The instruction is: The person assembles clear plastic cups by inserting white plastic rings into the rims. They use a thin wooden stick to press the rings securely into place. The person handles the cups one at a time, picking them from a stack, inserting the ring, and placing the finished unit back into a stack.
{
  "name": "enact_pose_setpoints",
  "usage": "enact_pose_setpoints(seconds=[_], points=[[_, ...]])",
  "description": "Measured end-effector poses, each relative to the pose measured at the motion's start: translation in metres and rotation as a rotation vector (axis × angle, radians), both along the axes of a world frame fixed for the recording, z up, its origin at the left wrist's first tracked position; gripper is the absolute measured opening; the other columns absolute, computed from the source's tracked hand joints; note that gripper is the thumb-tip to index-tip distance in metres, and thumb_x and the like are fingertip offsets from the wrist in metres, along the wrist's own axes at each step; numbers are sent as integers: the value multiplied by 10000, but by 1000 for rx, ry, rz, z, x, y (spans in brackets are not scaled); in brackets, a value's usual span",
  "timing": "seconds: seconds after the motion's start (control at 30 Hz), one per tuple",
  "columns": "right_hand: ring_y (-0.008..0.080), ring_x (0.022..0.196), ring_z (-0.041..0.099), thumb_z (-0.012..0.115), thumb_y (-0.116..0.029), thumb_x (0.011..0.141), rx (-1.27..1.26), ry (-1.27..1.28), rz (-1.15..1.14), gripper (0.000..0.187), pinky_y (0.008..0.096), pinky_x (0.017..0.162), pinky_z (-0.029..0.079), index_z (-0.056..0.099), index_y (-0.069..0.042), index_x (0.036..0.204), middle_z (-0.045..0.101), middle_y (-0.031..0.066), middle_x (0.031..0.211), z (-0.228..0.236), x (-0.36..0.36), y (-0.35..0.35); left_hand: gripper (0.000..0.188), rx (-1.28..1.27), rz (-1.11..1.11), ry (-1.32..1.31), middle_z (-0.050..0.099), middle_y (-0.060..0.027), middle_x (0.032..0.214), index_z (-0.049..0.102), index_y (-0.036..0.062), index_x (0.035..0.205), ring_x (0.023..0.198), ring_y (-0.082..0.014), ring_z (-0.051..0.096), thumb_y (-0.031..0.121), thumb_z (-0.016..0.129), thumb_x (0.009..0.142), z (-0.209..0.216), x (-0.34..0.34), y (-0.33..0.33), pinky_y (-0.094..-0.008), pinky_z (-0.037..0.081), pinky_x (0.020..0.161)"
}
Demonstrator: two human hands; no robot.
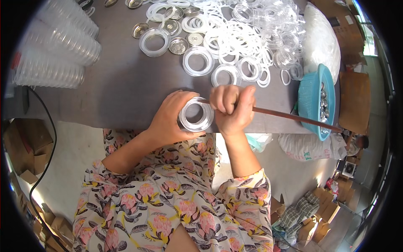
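Observation:
My left hand [170, 113] is wrapped round a clear plastic ring-shaped lid [183, 119] at the table's near edge. In my right hand [233, 107] is a long thin brown stick [285, 114], gripped in a fist. The stick's short end touches or lies over the upper rim of the lid; its long end runs out to the right, across a blue basket. Just beyond my hands lie several more clear rings [198, 61] and small round metal strainers [178, 45].
White flat rings [247, 40] and clear lids are heaped at the back. Stacked clear cups [54, 67] stand at the left. The blue basket [308, 98] of metal parts sits at the right edge, near a filled plastic bag [319, 38]. Cardboard boxes [31, 145] and a black cable [52, 130] are at the left.

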State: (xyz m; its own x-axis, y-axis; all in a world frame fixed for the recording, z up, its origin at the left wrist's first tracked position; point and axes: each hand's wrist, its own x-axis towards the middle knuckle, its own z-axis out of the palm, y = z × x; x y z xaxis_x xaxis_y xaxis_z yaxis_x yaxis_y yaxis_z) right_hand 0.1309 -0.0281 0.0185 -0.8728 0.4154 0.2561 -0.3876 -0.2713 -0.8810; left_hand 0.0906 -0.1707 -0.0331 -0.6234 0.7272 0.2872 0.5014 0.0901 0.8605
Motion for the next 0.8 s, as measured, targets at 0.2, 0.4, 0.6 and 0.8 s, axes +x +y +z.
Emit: enact_pose_setpoints(seconds=[0.2, 0.4, 0.6, 0.8], points=[[118, 405, 240, 237, -397, 983, 198, -276, 65, 581, 270, 402, 205, 250, -114, 475, 268, -2, 434, 24, 36, -5, 744, 6, 71, 92, 548, -124, 1100, 479, 44, 1166, 1050, -312, 508, 202, 831, 530, 0, 5, 2, -417, 374, 935], [114, 394, 234, 252, -378, 985, -51, -179, 0, 571, 271, 394, 233, 266, -114, 479, 257, -4, 433, 12, 28, -32, 747, 5, 53, 50, 548, -123, 1101, 482, 51, 1168, 1069, -321, 498, 194, 827, 521, -5, 3, 1, -438, 349, 969], [115, 382, 222, 264, -340, 989, -118, -195, 58, 546, 273, 385, 218, 269, -111, 493, 257, -4, 433, 9, 2, -32, 735, 59, 67, 71, 535, -128, 1112, 456, 43, 1177, 1048, -308, 513, 222, 790, 548, -4, 3, 1, -463, 343, 976], [124, 396, 250, 238, -331, 993, -34, -161, 47, 536, 280, 404, 244, 272, -119, 502, 285, -7, 435, 12, 24, -34, 753, -5, 51, 59, 528, -125, 1119, 457, 46, 1176, 1050, -312, 508, 226, 804, 532, -3, 1, 1, -431, 354, 961]])
